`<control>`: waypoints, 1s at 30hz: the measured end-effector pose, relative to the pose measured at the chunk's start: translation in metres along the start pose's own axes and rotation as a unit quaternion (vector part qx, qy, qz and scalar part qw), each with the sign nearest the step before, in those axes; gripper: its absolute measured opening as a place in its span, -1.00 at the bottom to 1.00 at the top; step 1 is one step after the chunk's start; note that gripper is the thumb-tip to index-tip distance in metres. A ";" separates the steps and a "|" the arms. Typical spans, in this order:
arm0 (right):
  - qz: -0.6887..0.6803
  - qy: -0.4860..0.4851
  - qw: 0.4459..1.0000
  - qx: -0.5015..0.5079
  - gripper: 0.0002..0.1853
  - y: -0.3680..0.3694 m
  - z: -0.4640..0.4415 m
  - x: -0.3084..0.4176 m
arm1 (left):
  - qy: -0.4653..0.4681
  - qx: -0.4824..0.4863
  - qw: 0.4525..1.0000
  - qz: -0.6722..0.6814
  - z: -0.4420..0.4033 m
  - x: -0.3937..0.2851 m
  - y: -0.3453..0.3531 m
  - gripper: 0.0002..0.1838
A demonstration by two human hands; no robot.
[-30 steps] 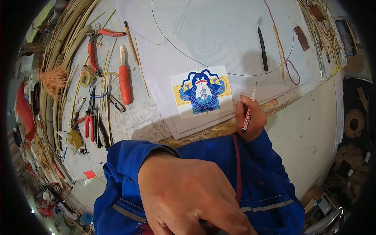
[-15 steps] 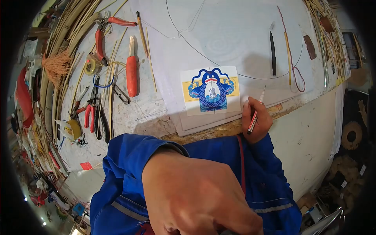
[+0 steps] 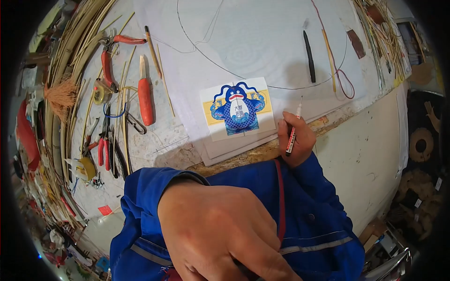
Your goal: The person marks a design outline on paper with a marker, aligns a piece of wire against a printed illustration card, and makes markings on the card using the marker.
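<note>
My right hand (image 3: pixel 298 138) is closed around a red-and-white marker (image 3: pixel 293 131), its thin tip pointing up and away from me. Just left of it, a printed card (image 3: pixel 267 122) with a blue horned fish-like figure lies on white sheets (image 3: pixel 262 51). My left hand (image 3: pixel 218 229) is large in the foreground at the bottom, over the blue clothing, back of the hand up. Its fingers bend downward and are partly cut off by the frame edge; what they hold is hidden. A dark curved line runs across the sheets.
On the left lie a red-handled knife (image 3: pixel 146 100), red-handled cutters (image 3: pixel 108 65), pliers (image 3: pixel 104 150), a tape roll (image 3: pixel 86 168) and bamboo strips (image 3: pixel 70 61). A black pen (image 3: pixel 309 56), a yellow stick (image 3: pixel 329 61) and a dark red cord (image 3: pixel 346 84) lie at the upper right.
The view swung one way and back, so the table items shifted right, then left in the picture. My right hand still holds the marker; my left hand remains low in the foreground.
</note>
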State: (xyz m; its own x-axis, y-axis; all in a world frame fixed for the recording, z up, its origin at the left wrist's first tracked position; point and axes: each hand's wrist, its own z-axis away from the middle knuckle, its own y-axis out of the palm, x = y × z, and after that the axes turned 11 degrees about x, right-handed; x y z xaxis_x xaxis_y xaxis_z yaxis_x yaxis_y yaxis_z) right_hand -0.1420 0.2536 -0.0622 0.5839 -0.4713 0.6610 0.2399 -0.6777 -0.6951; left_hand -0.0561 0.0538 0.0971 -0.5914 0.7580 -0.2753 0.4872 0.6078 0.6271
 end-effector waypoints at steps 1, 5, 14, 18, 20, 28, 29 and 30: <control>-0.001 0.003 1.000 -0.003 -0.77 0.000 0.000 -0.001 | -0.085 0.142 0.986 0.034 -0.009 -0.015 -0.027 -0.48; -0.003 -0.009 1.000 -0.010 -0.77 0.003 -0.001 -0.002 | -0.183 0.321 0.927 0.061 -0.030 -0.016 -0.050 -0.56; 0.015 -0.019 1.000 -0.011 -0.76 0.002 -0.001 -0.003 | -0.147 0.340 0.925 0.089 -0.046 -0.012 -0.053 -0.61; 0.015 -0.020 1.000 -0.010 -0.76 0.003 -0.001 -0.003 | -0.223 0.323 0.918 0.060 -0.031 -0.012 -0.042 -0.55; 0.015 -0.022 1.000 -0.010 -0.76 0.002 -0.001 -0.003 | -0.196 0.216 0.956 0.039 -0.005 -0.005 -0.011 -0.51; 0.014 -0.020 1.000 -0.007 -0.75 0.001 -0.001 -0.002 | -0.225 0.355 0.905 0.057 -0.026 -0.019 -0.040 -0.56; 0.015 -0.020 1.000 -0.006 -0.75 0.001 0.000 -0.002 | -0.228 0.333 0.913 0.053 -0.017 -0.021 -0.035 -0.62; 0.012 -0.016 1.000 -0.004 -0.75 0.001 0.001 -0.002 | -0.231 0.311 0.921 0.048 -0.012 -0.022 -0.033 -0.66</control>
State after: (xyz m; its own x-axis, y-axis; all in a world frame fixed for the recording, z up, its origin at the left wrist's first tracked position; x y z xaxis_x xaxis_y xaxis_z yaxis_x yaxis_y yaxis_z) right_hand -0.1423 0.2546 -0.0647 0.6139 -0.4697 0.6345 0.2194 -0.6706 -0.7087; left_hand -0.0667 0.0144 0.0916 -0.2605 0.7477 -0.6108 0.8818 0.4419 0.1647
